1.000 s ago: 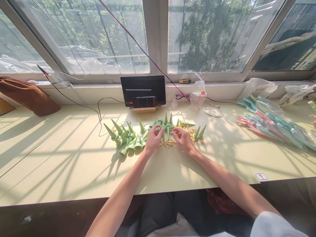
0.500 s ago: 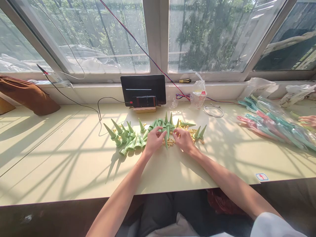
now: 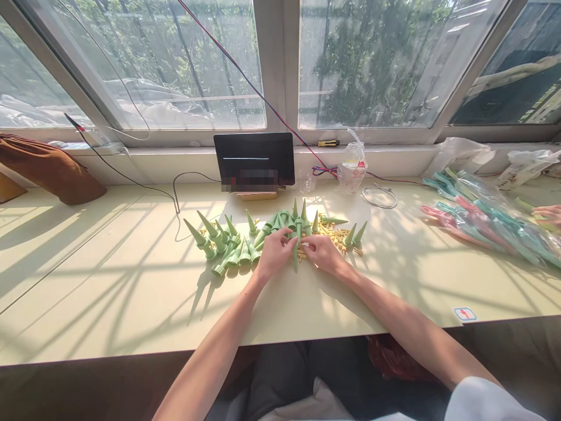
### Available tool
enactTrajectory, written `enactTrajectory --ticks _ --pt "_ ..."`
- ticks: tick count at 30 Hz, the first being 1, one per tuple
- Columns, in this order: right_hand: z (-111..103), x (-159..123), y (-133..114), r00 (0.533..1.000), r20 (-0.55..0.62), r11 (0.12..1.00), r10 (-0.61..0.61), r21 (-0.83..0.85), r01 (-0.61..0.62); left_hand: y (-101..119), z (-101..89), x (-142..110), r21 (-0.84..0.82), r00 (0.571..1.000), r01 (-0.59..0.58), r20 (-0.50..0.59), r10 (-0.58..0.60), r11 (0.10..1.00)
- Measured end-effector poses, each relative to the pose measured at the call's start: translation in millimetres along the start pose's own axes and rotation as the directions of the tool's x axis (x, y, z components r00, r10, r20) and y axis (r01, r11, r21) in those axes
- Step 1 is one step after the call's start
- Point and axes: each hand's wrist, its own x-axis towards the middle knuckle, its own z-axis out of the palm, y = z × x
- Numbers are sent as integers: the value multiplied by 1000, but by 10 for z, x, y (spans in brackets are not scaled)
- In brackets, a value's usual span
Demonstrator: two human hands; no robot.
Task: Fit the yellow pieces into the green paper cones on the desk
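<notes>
Green cones (image 3: 244, 255) stood and lay leftmost. The left hand (image 3: 276, 254) pinched one spike (image 3: 296, 262), its tip toward the wearer. The right hand (image 3: 323, 252) had moved in beside it, fingertips nearly together, any hold unclear; both hands now seemed engaged on that spike. Yellow pegs (image 3: 340, 236) lay beyond, rightward.

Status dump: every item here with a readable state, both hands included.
Left hand: closed on a green cone.
Green cone: held, tip toward the near edge of the table.
Right hand: pinched near that cone; contents unclear.
Other green cones: some upright, some lying.
Yellow pegs: scattered loose.
Tablet: propped upright.
Gray cable: coiled.
Pink and teal items: heaped, in clear plastic.
Yellow tool: on the sill.
</notes>
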Motion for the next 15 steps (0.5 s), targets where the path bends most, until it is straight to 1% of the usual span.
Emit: enactTrajectory --ticks 9,15 --pt "-52 0 -55 999 53 1000 -4 12 3 3 3 6 11 1000 -15 1 15 1000" --pt "-25 6 -12 999 47 999 14 36 -15 -2 2 8 18 1000 -24 2 24 1000"
